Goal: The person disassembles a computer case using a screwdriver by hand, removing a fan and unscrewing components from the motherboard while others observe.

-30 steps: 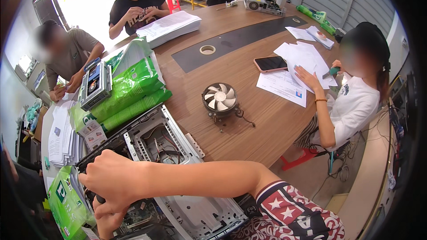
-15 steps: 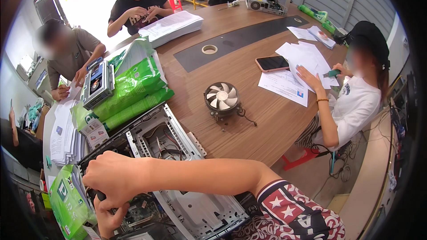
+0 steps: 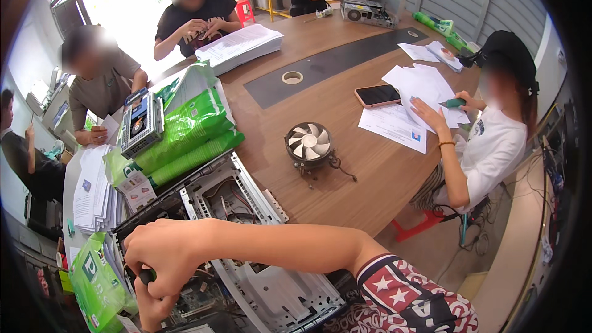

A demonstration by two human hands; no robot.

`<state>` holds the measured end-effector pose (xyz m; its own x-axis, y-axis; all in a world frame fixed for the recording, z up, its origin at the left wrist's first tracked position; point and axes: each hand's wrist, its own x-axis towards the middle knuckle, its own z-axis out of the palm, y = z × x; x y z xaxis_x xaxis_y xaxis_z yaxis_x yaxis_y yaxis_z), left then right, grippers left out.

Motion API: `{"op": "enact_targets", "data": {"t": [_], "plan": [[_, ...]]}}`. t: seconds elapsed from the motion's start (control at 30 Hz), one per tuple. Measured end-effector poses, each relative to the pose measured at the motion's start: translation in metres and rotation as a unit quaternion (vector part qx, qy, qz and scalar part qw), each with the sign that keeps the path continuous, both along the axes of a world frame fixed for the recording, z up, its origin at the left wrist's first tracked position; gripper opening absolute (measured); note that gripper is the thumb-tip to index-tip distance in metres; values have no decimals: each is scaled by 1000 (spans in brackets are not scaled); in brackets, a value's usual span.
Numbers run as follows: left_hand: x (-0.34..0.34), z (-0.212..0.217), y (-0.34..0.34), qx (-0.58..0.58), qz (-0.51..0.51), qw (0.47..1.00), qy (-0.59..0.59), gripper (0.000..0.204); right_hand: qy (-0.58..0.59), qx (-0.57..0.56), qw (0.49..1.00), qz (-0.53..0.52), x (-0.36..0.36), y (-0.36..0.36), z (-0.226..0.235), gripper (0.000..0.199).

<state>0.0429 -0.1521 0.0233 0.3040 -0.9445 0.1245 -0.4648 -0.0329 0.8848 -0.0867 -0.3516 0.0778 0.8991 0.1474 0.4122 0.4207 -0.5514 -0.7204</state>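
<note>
My right hand (image 3: pixel 169 246) reaches across from the right and is closed around the dark handle of a screwdriver (image 3: pixel 147 275); its shaft and tip are hidden. Just below it, my left hand (image 3: pixel 154 308) has its fingers bent together, close against the right hand; what they hold is hidden. Both hands are over an opened computer case (image 3: pixel 280 293) with a silver metal frame. Its circuit board (image 3: pixel 200 293) shows partly beneath my right forearm. A round CPU cooler (image 3: pixel 308 143) with pale fan blades and a short cable stands on the table beyond the case.
Green plastic packs (image 3: pixel 191 117) carry a metal drive unit (image 3: pixel 140 124) behind the case; another green pack (image 3: pixel 98 280) lies left. Paper stacks (image 3: pixel 240 46), a phone (image 3: pixel 377 95) and a tape roll (image 3: pixel 292 78) lie on the wooden table (image 3: pixel 351 172). Several people work around it.
My right hand has shifted slightly right and turned, so more of the dark handle shows. My left hand stays below it. The person at the right has moved the green tool slightly.
</note>
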Motion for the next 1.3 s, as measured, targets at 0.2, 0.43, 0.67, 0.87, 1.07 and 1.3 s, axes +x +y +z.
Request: {"op": "enact_targets", "data": {"t": [0.2, 0.43, 0.67, 0.87, 1.07, 1.3], "plan": [[-5, 1, -6, 32, 19, 998, 48, 44, -17, -66, 995, -78, -1, -3, 5, 37], [10, -6, 0, 33, -54, 992, -112, 46, -57, -140, 979, -135, -3, 6, 2, 47], [18, -24, 13, 79, -1, 997, -18, 73, -35, -21, 999, -35, -14, -7, 0, 37], [16, 6, 55, 50, 58, 992, -105, 72, -8, -34, 999, -8, 19, 19, 5, 33], [0, 25, -19, -24, -62, 977, -201, 8, -108, -79, 984, -118, -15, -11, 9, 48], [-14, 11, -16, -37, -62, 948, -310, 6, -114, -139, 978, -106, -7, 1, 6, 59]]}}
